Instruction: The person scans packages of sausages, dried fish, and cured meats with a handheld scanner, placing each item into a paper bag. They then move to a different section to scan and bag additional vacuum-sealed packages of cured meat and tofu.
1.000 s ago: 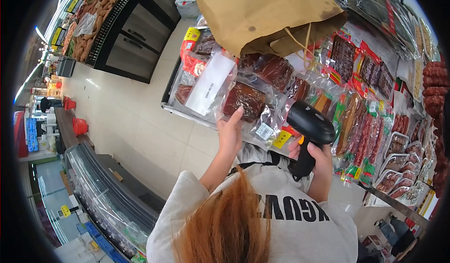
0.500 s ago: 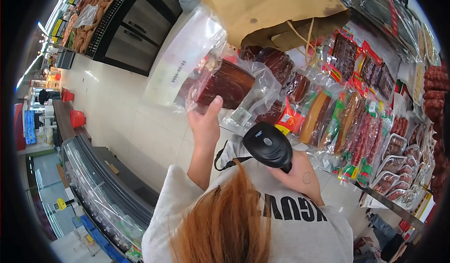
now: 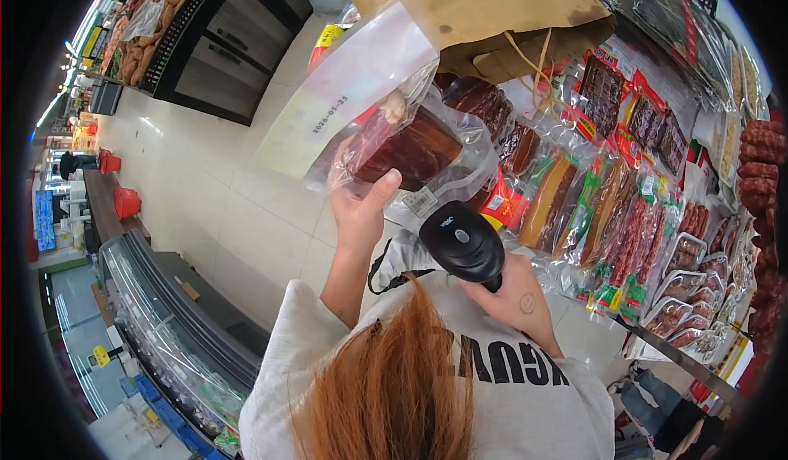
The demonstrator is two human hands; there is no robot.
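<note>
My left hand [image 3: 361,210] grips a clear vacuum pack of dark cured meat [image 3: 414,144] by its near edge, thumb on top. A pale plastic flap printed with a date [image 3: 345,103] extends from the pack to the upper left. The small white barcode label [image 3: 419,202] sits at the pack's lower edge. In my right hand [image 3: 517,296] is a black handheld barcode scanner [image 3: 462,242], its head close below that label. The fingers around the scanner's handle are partly hidden.
Packed cured meats [image 3: 546,201] and sausages [image 3: 636,242] lie on the display at right, with trays of meat [image 3: 685,255] beyond. A brown paper bag [image 3: 484,9] stands at the top. A glass display case [image 3: 164,320] is at lower left; root vegetables [image 3: 156,33] fill a bin.
The meat pack has tilted and shifted slightly right, and its dated flap is spread more plainly into view. The scanner has moved a little left, nearer the barcode label.
</note>
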